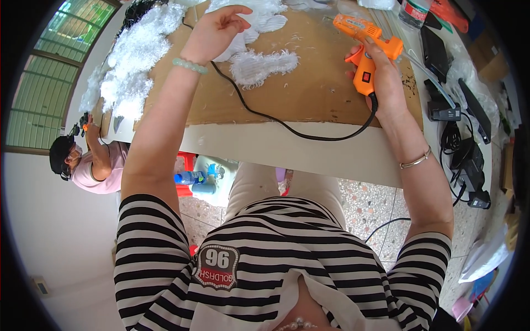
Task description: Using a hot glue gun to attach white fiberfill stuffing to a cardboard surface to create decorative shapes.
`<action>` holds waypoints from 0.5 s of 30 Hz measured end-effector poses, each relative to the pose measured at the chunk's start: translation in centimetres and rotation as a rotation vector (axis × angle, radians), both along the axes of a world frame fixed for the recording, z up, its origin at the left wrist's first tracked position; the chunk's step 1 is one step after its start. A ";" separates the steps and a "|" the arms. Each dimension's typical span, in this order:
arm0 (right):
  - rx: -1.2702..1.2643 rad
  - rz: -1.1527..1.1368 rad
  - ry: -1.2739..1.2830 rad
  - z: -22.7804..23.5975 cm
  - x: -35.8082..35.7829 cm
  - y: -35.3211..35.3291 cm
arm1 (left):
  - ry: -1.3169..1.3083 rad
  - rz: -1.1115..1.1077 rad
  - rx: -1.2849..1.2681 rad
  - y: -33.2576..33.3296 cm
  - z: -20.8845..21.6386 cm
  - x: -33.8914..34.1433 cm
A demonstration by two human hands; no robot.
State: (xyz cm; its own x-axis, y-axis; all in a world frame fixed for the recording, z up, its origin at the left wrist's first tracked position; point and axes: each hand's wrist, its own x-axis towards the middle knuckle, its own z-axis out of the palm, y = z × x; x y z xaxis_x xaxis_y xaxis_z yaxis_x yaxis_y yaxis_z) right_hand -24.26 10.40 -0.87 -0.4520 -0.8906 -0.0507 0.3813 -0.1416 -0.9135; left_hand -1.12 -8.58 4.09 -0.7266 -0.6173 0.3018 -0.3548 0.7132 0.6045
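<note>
My right hand point(387, 83) is wrapped round the handle of an orange hot glue gun point(359, 27), which is held over the right part of a brown cardboard sheet point(320, 99). A black cord point(287, 126) runs from the bottom of its handle and curves left across the cardboard. My left hand point(216, 34) hovers at the far left of the sheet, fingers partly bent and apart, with nothing visible in them. Close to it lie white fluffy pieces point(251, 21). One separate fluffy white piece point(262, 67) rests between my hands.
A heap of white fringe material point(135, 60) covers the table's left side. Black devices point(434, 55), adapters and cables crowd the right edge, near a clear plastic jar point(413, 14). At the left, another person point(94, 165) works. A blue-capped bottle point(189, 177) stands below the table edge.
</note>
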 end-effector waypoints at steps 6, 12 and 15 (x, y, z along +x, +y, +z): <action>0.000 -0.009 -0.005 -0.1 0.0 -0.1 | -0.391 0.078 0.057 0.1 -1.8 1.4; -0.024 -0.006 0.012 -0.4 -0.2 -0.3 | -0.620 0.066 -0.076 1.6 -1.9 0.6; -0.006 -0.010 0.022 -0.3 -0.2 -0.3 | -0.531 0.098 -0.085 1.5 -2.2 0.6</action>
